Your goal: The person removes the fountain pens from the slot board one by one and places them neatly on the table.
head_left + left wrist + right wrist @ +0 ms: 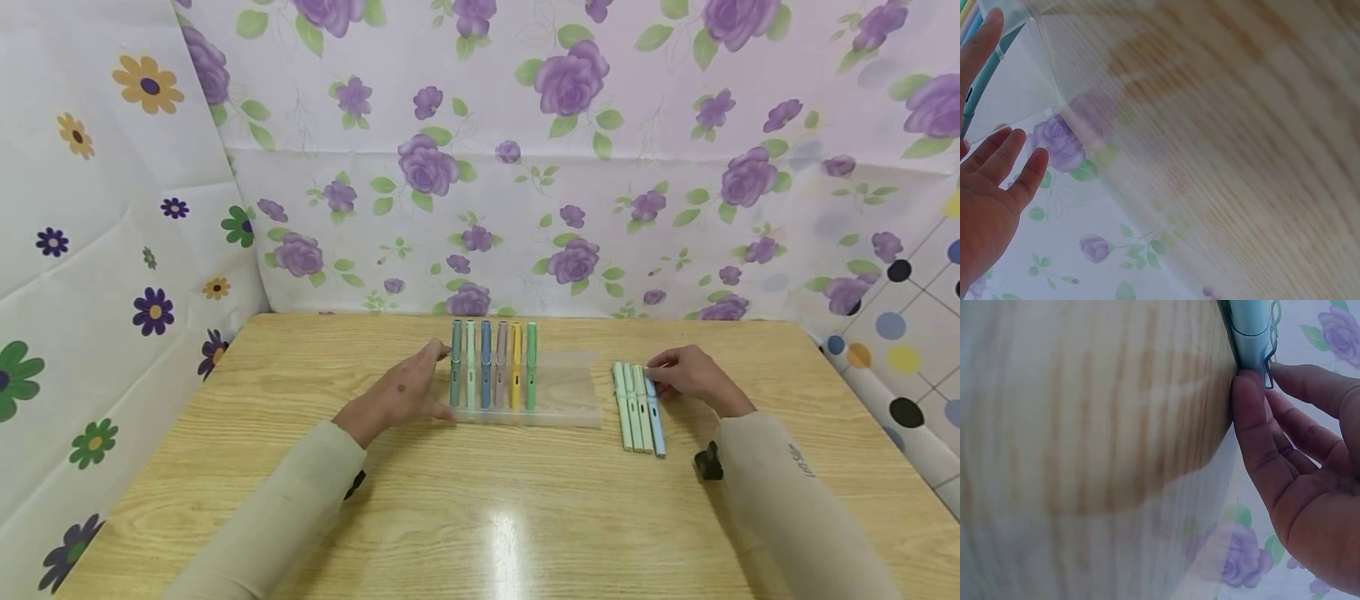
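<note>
A clear rack (570,415) on the table holds several upright-lying pens side by side, from a teal pen (455,375) at its left end to a green pen (532,367). My left hand (405,387) touches the rack's left end, thumb and fingers spread; the left wrist view shows this hand (991,206) with fingers extended beside it. Right of the rack lie several pale green pens and a light blue pen (656,421). My right hand (686,373) pinches the light blue pen's top end; in the right wrist view the fingers (1254,419) meet at the pen (1252,337).
The wooden table (450,517) reaches back to a purple-flowered cloth (495,192). Another flowered cloth (127,217) hangs at the left, and a dotted one (907,333) stands at the right. The rack's right part has no pens on it.
</note>
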`<act>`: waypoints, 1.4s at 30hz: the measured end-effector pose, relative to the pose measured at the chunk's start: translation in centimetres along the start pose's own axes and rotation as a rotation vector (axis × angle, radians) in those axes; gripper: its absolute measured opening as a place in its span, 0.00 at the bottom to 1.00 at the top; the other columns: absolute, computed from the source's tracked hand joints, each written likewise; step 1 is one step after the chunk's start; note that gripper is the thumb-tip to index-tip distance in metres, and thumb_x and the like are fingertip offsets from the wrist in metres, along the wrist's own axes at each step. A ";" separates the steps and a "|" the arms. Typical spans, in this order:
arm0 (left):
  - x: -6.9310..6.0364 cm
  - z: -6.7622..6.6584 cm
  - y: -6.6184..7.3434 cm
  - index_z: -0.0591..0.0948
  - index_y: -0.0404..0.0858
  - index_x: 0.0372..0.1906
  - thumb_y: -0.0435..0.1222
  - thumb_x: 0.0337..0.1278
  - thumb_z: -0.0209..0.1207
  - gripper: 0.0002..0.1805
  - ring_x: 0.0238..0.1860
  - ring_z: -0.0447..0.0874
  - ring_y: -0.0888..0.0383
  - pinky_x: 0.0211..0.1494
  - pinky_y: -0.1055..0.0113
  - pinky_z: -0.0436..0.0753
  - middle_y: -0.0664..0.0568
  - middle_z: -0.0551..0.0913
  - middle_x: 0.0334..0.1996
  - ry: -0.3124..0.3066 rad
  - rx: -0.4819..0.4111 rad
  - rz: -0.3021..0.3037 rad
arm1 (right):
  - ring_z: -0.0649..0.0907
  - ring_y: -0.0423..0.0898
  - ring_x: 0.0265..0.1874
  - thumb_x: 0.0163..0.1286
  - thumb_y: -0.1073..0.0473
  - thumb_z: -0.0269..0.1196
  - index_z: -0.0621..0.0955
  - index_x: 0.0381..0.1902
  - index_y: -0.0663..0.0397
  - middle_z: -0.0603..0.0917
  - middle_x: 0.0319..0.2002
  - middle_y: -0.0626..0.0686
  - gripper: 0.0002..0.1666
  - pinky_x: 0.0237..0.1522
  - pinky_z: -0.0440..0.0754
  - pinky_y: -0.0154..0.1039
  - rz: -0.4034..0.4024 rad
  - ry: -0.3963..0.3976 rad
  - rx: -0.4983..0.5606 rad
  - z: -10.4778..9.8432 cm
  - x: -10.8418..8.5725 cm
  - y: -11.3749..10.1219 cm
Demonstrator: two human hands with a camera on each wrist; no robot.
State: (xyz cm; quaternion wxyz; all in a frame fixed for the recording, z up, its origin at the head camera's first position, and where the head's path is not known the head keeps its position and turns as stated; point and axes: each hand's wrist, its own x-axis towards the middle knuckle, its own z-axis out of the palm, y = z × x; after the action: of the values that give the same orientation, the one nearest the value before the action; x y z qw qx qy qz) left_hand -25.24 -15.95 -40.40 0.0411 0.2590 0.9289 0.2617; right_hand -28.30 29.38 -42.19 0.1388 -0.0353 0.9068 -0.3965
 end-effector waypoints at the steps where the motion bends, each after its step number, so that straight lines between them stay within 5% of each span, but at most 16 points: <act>1: 0.0 0.0 0.0 0.63 0.34 0.57 0.44 0.41 0.79 0.44 0.70 0.66 0.41 0.66 0.47 0.73 0.37 0.65 0.71 -0.001 0.001 -0.001 | 0.87 0.47 0.30 0.75 0.59 0.60 0.76 0.56 0.77 0.86 0.36 0.58 0.23 0.35 0.87 0.42 0.001 0.000 0.000 0.0 0.0 0.0; 20: 0.0 0.2 0.0 0.63 0.34 0.57 0.44 0.41 0.79 0.44 0.71 0.65 0.42 0.67 0.47 0.72 0.37 0.65 0.72 0.007 0.001 -0.006 | 0.86 0.48 0.31 0.76 0.59 0.59 0.76 0.57 0.78 0.86 0.36 0.61 0.24 0.35 0.86 0.42 -0.014 0.034 -0.023 -0.3 -0.4 -0.1; 28: 0.0 0.1 0.0 0.62 0.37 0.55 0.45 0.40 0.79 0.43 0.71 0.65 0.41 0.67 0.47 0.72 0.37 0.65 0.72 0.010 0.007 -0.008 | 0.86 0.51 0.34 0.77 0.56 0.57 0.76 0.59 0.74 0.86 0.39 0.62 0.25 0.41 0.86 0.49 -0.086 0.069 -0.079 -0.5 -0.7 -1.5; 36: 0.1 0.2 -0.1 0.63 0.34 0.56 0.44 0.41 0.79 0.44 0.71 0.65 0.41 0.67 0.47 0.72 0.36 0.65 0.71 0.006 -0.009 -0.003 | 0.85 0.59 0.45 0.78 0.54 0.57 0.75 0.61 0.73 0.82 0.51 0.69 0.26 0.48 0.85 0.51 -0.100 0.087 -0.027 -0.2 -1.0 -3.8; 42: 0.1 0.2 -0.1 0.63 0.34 0.57 0.44 0.40 0.79 0.44 0.71 0.65 0.41 0.68 0.47 0.71 0.36 0.65 0.71 0.006 -0.007 -0.003 | 0.85 0.60 0.46 0.78 0.54 0.57 0.76 0.61 0.71 0.83 0.50 0.67 0.25 0.47 0.84 0.53 -0.192 0.117 -0.087 0.4 -1.0 -5.4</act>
State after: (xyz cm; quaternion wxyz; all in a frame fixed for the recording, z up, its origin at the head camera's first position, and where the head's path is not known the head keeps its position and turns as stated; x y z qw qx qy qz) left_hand -25.30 -15.87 -40.56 0.0398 0.2568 0.9284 0.2658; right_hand -27.46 25.61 -38.24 0.0453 -0.1048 0.9221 -0.3698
